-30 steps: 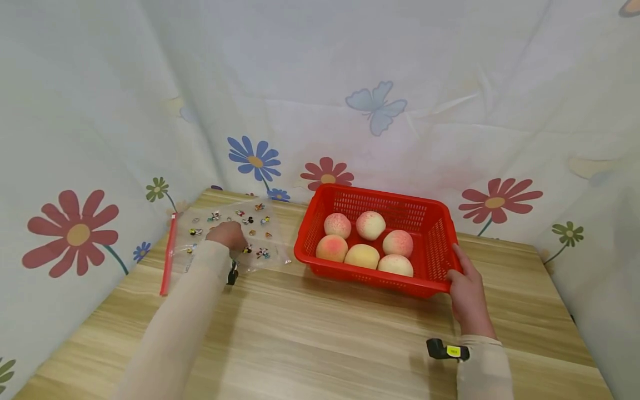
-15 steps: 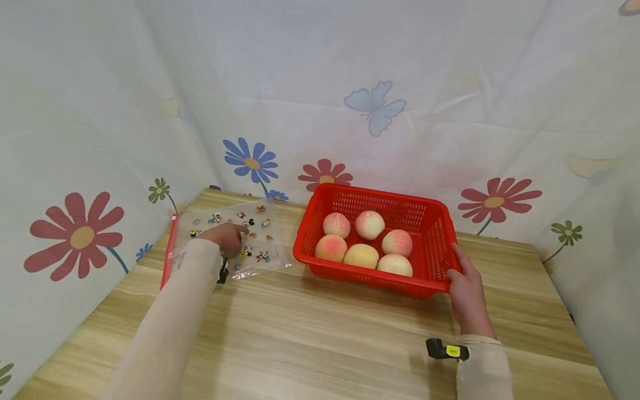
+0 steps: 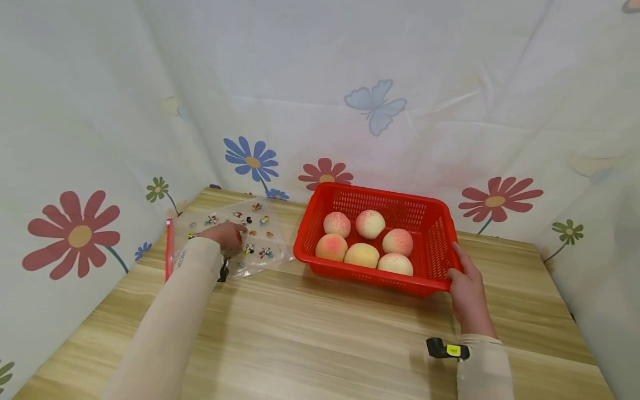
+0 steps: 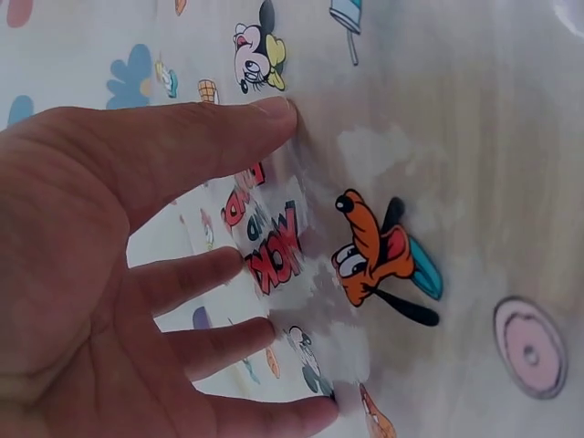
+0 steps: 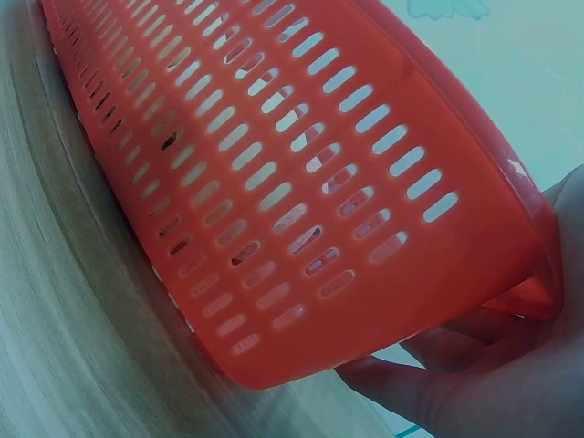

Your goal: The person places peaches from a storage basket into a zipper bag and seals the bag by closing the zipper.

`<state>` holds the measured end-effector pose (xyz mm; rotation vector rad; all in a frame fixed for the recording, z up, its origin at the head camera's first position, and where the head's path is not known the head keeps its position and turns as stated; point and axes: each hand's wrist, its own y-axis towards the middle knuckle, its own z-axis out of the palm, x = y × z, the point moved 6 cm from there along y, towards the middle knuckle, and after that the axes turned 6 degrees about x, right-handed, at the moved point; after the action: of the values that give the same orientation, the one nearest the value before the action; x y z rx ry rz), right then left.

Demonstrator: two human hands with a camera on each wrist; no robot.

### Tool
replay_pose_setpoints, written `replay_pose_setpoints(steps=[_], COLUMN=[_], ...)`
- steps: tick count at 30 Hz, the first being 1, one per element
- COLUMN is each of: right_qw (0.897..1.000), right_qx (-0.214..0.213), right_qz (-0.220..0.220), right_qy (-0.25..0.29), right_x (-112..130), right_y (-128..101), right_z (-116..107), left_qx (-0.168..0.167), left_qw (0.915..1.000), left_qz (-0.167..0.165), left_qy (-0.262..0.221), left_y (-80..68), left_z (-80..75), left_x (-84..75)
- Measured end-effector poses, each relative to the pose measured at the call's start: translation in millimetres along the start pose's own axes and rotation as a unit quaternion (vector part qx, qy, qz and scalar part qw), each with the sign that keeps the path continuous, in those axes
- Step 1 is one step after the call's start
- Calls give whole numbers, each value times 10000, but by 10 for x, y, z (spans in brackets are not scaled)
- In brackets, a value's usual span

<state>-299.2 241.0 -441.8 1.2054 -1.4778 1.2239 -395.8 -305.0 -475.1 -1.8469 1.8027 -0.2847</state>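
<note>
A clear plastic zip bag (image 3: 280, 244) printed with small cartoon figures lies flat on the table at the left, its red zip edge (image 3: 169, 244) partly behind the sleeve. My left hand (image 3: 225, 236) rests on this bag. In the left wrist view its thumb and fingers are spread, with the tips touching or close to the film (image 4: 474, 210). To the right stands a red perforated plastic basket (image 3: 370, 275). My right hand (image 3: 467, 286) grips the basket's right rim; up close, fingers (image 5: 392, 379) show beneath that rim.
Several peaches (image 3: 370, 224) sit inside the basket, mostly towards its left. Beneath everything is a wood-grain table (image 3: 320, 339). A flower-print curtain (image 3: 425, 155) rises right behind the table's back edge and along its sides.
My left hand has shifted slightly left on the bag since a second ago, and the bag has moved a little under it. The right hand and basket have stayed in place.
</note>
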Motion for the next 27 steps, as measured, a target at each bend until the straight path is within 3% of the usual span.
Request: replay_pose_setpoints(steps=[8, 14, 22, 27], right_qw=[10000, 10000, 10000, 10000], right_qx=[-10, 9, -13, -29], right_qz=[-30, -35, 1, -11], right_qy=[-4, 4, 23, 5], right_x=[-11, -12, -14, -21], right_y=[3, -2, -4, 0], right_z=[1, 11, 13, 9], left_qx=[-126, -221, -462, -646], left_qw=[9998, 9996, 9982, 9964], left_qz=[-95, -107, -360, -544], left_qy=[-109, -154, 88, 55], left_y=[58, 24, -65, -47], left_z=[10, 1, -6, 8], left_x=[62, 64, 29, 62])
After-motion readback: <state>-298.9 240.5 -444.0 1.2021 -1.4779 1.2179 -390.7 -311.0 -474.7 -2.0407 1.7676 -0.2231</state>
